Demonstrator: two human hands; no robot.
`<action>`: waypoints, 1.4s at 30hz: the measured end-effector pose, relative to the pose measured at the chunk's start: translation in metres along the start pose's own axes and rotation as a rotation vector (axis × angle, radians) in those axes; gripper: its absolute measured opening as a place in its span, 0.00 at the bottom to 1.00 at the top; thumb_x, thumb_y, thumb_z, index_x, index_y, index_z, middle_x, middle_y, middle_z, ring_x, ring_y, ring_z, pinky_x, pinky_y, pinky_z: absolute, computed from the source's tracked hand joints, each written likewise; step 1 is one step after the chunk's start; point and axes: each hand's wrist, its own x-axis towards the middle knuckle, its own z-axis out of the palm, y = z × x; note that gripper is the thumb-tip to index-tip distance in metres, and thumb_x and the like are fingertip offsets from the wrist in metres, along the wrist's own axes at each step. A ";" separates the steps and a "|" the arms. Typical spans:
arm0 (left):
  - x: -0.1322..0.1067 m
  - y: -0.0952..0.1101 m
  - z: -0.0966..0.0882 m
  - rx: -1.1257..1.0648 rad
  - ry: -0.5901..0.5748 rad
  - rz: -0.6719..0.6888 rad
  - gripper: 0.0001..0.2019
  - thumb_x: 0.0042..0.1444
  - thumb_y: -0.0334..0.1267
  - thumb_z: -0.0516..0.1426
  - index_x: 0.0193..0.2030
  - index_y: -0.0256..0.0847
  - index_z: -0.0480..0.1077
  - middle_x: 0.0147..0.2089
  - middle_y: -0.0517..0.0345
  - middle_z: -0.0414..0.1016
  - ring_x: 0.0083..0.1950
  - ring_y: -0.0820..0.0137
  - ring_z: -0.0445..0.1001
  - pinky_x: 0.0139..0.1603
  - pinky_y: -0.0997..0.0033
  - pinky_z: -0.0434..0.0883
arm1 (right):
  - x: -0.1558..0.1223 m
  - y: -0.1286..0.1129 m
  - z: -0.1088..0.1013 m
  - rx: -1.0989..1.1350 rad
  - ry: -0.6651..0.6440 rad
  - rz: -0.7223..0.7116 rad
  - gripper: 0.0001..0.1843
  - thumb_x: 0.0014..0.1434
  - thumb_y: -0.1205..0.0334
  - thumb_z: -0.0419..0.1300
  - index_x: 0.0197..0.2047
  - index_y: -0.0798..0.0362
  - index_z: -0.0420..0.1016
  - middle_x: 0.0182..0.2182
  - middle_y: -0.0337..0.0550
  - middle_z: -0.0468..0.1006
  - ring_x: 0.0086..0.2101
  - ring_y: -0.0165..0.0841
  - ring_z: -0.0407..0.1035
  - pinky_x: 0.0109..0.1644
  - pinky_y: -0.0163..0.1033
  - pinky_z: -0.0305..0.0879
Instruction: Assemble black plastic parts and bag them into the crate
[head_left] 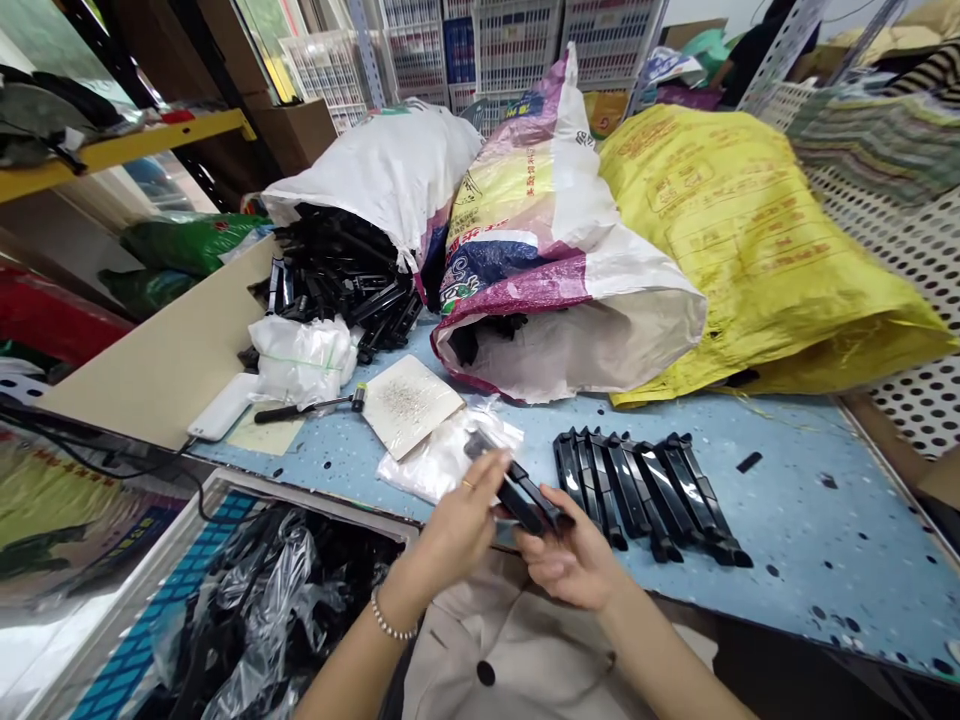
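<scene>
**Your left hand (457, 515) and right hand (570, 558) grip a black plastic piece (525, 495)**

You hold the one piece up over the edge of the blue table (795, 530). Your left fingers (480, 480) pinch it from above. Your right fingers (544, 550) close on it from below. Neither hand has let go.

Your left hand has one ring (469, 484), and that wrist has one bead bracelet (390, 620).

Just past your hands, about six black pieces (645, 490) lie side by side on the table. Close by your left hand is one clear plastic bag (442, 455).

Farther off lie three big sacks: a white sack (405, 160) spilling many black pieces, a pink and white sack (555, 240), and a yellow sack (757, 260).

There is also one small hammer (307, 407) on the table. Below the table edge, one bin (277, 610) holds black things in clear plastic.
</scene>
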 end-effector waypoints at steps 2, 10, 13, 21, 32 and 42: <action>-0.010 0.018 0.009 -0.004 -0.071 0.069 0.40 0.51 0.19 0.45 0.71 0.45 0.40 0.71 0.48 0.49 0.69 0.63 0.55 0.64 0.60 0.62 | 0.006 0.000 0.010 -0.312 0.155 -0.187 0.17 0.57 0.47 0.59 0.34 0.55 0.74 0.20 0.34 0.70 0.16 0.21 0.54 0.21 0.28 0.59; -0.086 0.034 -0.065 -0.306 0.078 -0.428 0.18 0.36 0.25 0.50 0.33 0.46 0.72 0.38 0.55 0.74 0.43 0.65 0.73 0.45 0.68 0.72 | -0.029 -0.007 0.051 -1.279 -0.255 -0.255 0.28 0.57 0.59 0.60 0.61 0.49 0.65 0.50 0.46 0.73 0.42 0.37 0.71 0.47 0.42 0.68; -0.129 0.008 -0.105 -0.252 0.007 -0.651 0.16 0.33 0.29 0.48 0.30 0.46 0.71 0.35 0.56 0.74 0.41 0.63 0.73 0.44 0.66 0.70 | -0.033 -0.047 0.029 -1.723 0.019 -0.562 0.25 0.61 0.71 0.47 0.58 0.45 0.69 0.53 0.46 0.72 0.51 0.40 0.66 0.56 0.48 0.62; -0.129 -0.062 -0.052 0.029 -0.106 -0.791 0.14 0.41 0.30 0.55 0.37 0.41 0.74 0.40 0.54 0.76 0.35 0.67 0.73 0.39 0.70 0.68 | -0.010 -0.119 -0.024 -2.536 0.196 -0.631 0.25 0.53 0.79 0.49 0.44 0.47 0.78 0.53 0.47 0.74 0.51 0.41 0.68 0.54 0.50 0.64; 0.031 -0.040 0.034 0.015 0.253 -0.426 0.04 0.51 0.28 0.56 0.27 0.38 0.69 0.36 0.49 0.72 0.42 0.61 0.69 0.45 0.60 0.66 | -0.041 -0.118 -0.004 -1.629 0.433 -0.714 0.19 0.57 0.54 0.59 0.51 0.47 0.74 0.47 0.45 0.78 0.48 0.44 0.70 0.54 0.50 0.65; 0.034 -0.069 0.005 -0.269 0.211 -0.499 0.08 0.49 0.37 0.58 0.22 0.38 0.70 0.20 0.63 0.69 0.23 0.73 0.67 0.27 0.75 0.64 | 0.019 -0.052 0.019 -0.356 0.186 -0.499 0.13 0.50 0.54 0.68 0.36 0.53 0.78 0.38 0.47 0.81 0.43 0.39 0.74 0.52 0.49 0.68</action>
